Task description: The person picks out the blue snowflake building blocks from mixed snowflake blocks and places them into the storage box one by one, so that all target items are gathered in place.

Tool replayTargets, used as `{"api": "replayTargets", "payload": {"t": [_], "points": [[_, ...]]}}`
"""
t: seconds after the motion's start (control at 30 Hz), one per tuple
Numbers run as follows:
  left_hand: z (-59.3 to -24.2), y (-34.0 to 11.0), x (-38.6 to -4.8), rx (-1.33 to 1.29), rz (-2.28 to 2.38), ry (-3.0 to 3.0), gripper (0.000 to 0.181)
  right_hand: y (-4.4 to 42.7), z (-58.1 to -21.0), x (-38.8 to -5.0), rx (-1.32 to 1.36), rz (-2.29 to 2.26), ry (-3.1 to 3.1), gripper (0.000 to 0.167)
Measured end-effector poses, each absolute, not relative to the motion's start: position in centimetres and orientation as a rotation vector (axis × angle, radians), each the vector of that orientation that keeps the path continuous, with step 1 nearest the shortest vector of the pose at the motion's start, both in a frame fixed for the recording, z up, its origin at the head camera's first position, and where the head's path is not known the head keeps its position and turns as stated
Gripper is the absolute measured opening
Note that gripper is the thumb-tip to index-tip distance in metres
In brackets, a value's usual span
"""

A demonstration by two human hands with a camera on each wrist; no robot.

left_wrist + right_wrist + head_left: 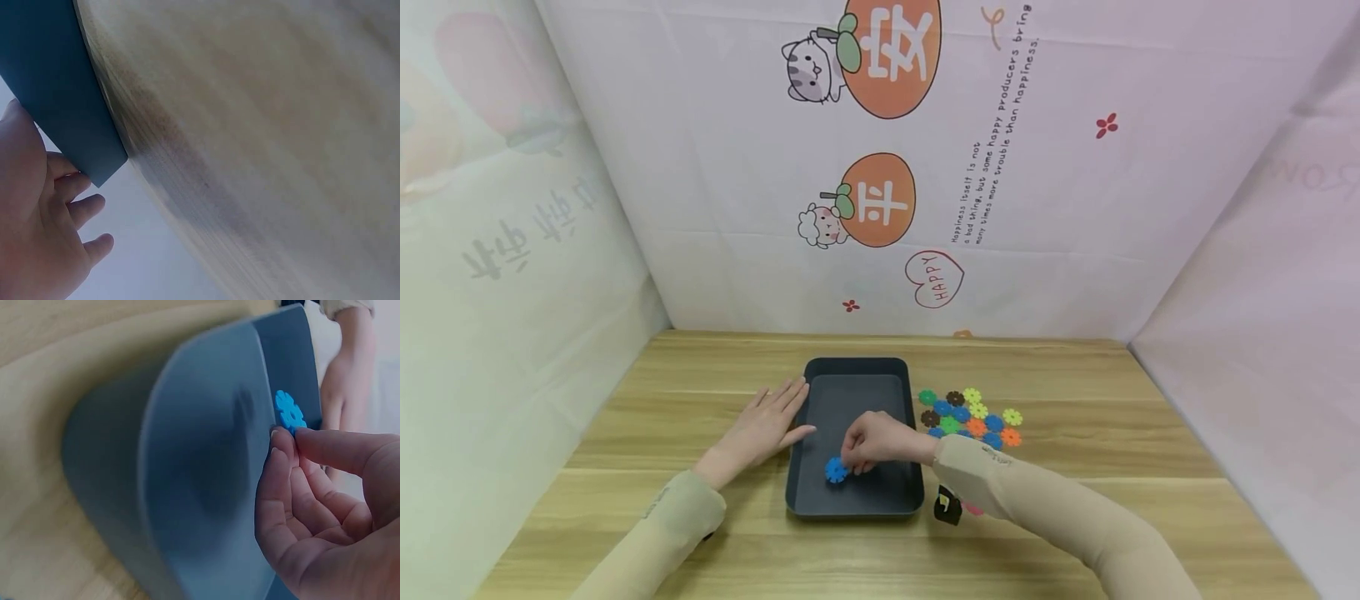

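Observation:
A blue snowflake-shaped plastic piece (836,470) is pinched between the thumb and fingertips of my right hand (876,442), over the lower left part of a dark grey rectangular tray (854,506). In the right wrist view the same blue piece (289,411) shows between thumb and fingers, above the tray floor. My left hand (766,423) rests against the tray's left rim, its fingers extended. The left wrist view shows that hand (44,206) with fingertips touching the tray's outer wall (62,81).
Right of the tray lie several snowflake pieces in blue, green, brown, yellow and orange (1011,437), partly hidden by my right sleeve. A small black object (947,506) and a pink piece (972,507) sit near the tray's lower right. Printed cloth (1037,275) hangs behind the wooden table (1075,392).

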State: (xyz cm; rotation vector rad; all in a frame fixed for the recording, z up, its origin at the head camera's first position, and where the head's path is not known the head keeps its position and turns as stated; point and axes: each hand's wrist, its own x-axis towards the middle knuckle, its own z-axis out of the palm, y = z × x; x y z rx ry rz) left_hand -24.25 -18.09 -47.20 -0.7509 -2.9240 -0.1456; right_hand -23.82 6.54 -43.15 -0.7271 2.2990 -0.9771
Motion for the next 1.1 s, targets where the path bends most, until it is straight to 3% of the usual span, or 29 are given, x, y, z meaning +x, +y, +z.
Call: {"api": "replayTargets", "payload": {"t": [1.1], "points": [[-47.4,-18.3,-24.2,-0.766,-0.137,-2.896,0.074,4.7,-44.3,-22.4,-0.671,-0.913,2.347,0.01]]}}
